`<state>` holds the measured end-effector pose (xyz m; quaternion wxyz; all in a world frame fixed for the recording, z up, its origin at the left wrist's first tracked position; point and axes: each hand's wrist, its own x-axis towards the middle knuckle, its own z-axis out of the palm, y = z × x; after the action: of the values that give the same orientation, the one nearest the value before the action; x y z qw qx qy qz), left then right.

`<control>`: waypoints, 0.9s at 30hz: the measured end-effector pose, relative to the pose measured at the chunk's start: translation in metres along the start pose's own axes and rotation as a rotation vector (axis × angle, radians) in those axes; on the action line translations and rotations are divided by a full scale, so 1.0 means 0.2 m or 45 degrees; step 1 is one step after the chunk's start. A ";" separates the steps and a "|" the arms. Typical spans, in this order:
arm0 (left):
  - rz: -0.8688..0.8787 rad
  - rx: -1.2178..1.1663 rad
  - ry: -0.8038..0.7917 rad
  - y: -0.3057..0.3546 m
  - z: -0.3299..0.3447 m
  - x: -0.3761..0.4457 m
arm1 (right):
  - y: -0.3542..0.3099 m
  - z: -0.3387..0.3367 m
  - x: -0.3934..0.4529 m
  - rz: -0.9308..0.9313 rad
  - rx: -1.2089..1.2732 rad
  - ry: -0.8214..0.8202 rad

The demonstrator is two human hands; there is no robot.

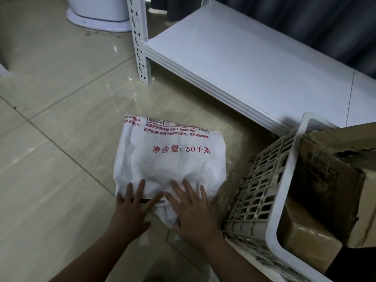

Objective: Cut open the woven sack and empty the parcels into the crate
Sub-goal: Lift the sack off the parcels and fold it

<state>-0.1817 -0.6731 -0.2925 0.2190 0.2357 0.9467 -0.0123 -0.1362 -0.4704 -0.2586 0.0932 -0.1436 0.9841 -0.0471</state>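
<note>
A white woven sack with red printed characters lies folded flat on the tiled floor at centre. My left hand rests palm down on its near left edge, fingers spread. My right hand presses flat on the near right part, over a crumpled fold of the sack. To the right stands a white lattice crate holding brown cardboard parcels. No cutting tool is visible.
A low white metal shelf with a slotted upright post runs behind the sack and crate. A white round base stands at the far left on the glossy tiled floor. Dark curtains hang behind the shelf.
</note>
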 end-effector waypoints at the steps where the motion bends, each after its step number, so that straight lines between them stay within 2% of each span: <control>1: -0.011 0.002 -0.013 -0.01 0.00 0.02 | 0.00 0.03 0.00 0.071 -0.029 -0.160; 3: -0.021 0.016 -0.046 -0.02 -0.01 0.06 | -0.01 0.05 0.02 0.223 -0.031 -0.358; 6: -0.016 0.041 0.015 -0.01 -0.04 0.08 | 0.06 0.09 0.13 0.179 -0.039 -0.443; 8: 0.004 0.024 0.104 0.00 -0.04 0.05 | 0.11 0.06 0.22 0.209 0.072 -0.577; 10: -0.033 0.008 0.118 0.01 -0.01 0.01 | 0.12 -0.01 0.31 0.228 0.126 -0.620; 15: -0.206 -0.142 -0.077 -0.03 -0.04 0.03 | 0.12 -0.05 0.29 0.176 0.337 -0.657; 18: -0.215 -0.119 -0.346 -0.05 -0.09 0.09 | 0.13 -0.02 0.21 0.140 0.218 -0.756; 21: -0.215 -0.026 -0.422 -0.03 -0.19 0.09 | 0.07 -0.06 0.19 0.198 0.118 -0.764; 22: -0.197 0.003 -0.340 -0.01 -0.22 0.09 | 0.05 -0.10 0.19 0.209 0.124 -0.691; 25: -0.023 -0.099 0.169 0.03 -0.36 0.04 | 0.00 -0.29 0.17 0.249 0.226 -0.420; 26: 0.005 -0.086 0.281 0.03 -0.41 0.03 | -0.02 -0.36 0.16 0.253 0.253 -0.379; 27: -0.018 -0.070 0.306 0.04 -0.47 0.01 | -0.04 -0.43 0.15 0.259 0.273 -0.374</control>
<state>-0.2181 -0.6530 -0.2073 0.1101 0.2228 0.9678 0.0406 -0.1792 -0.4802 -0.1796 0.2547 -0.0381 0.9587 -0.1206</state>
